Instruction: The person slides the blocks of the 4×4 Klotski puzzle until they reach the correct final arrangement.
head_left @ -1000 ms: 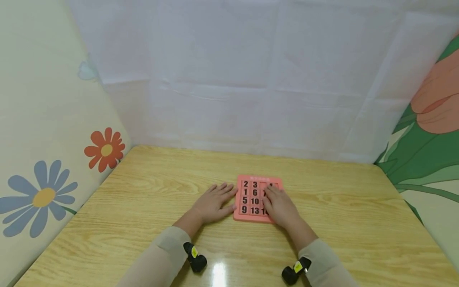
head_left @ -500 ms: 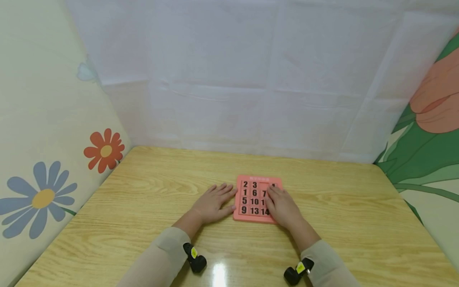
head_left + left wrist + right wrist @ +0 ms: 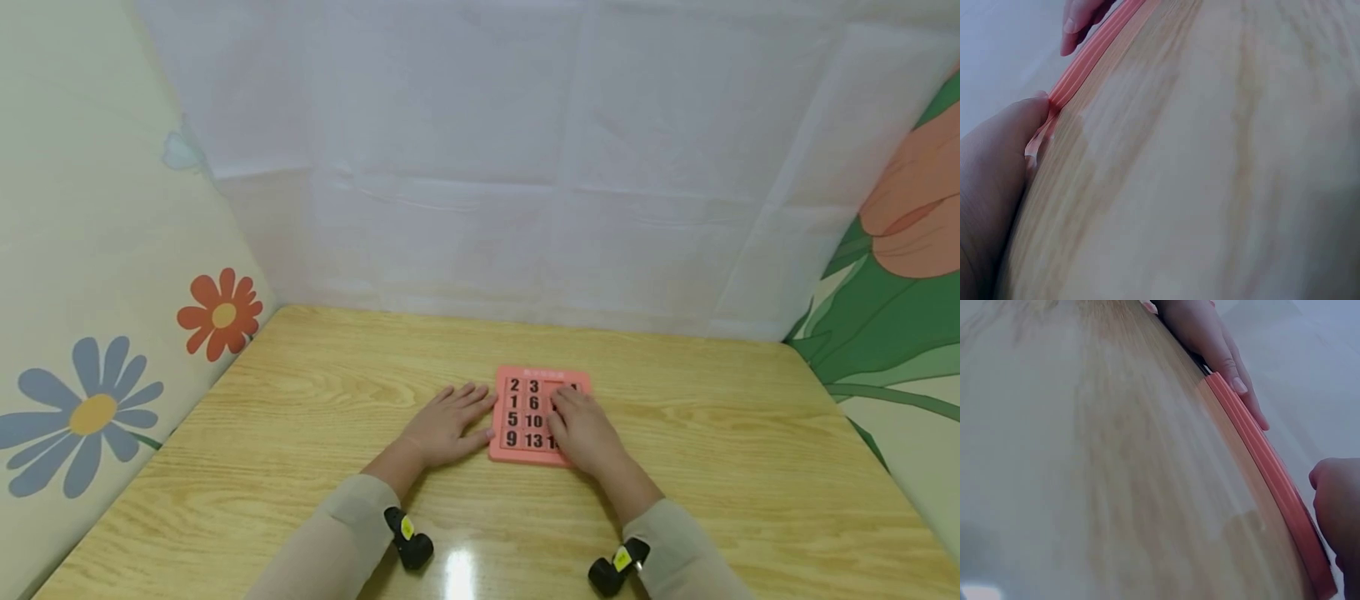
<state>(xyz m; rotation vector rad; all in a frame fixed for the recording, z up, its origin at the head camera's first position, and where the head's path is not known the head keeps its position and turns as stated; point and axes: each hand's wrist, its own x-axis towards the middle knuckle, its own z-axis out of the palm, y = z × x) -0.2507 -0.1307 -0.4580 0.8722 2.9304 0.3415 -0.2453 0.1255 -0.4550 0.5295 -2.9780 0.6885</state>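
A pink sliding number puzzle [image 3: 523, 456] lies flat on the wooden table, black numerals on its tiles. The left columns read 2, 3, 1, 6, 5, 10, 9 and 13. In the top row, a gap shows right of the 3. My left hand [image 3: 448, 425] lies with fingers straight on the table, its fingertips and thumb touching the puzzle's left edge. Over the right-hand columns rests my right hand [image 3: 587, 432], fingertips on the tiles near the gap, hiding most of the numbers there. In the right wrist view, the puzzle's pink side [image 3: 1266, 456] runs between both hands.
The light wooden table [image 3: 360, 358] reaches back to a white cloth backdrop [image 3: 480, 167]. Flower-printed panels [image 3: 90, 208] stand on both sides. Each forearm carries a small black wrist camera [image 3: 411, 542].
My right hand shifted slightly right, uncovering the 7 tile, then came back left and covers it now. My left hand has stayed in place against the puzzle.
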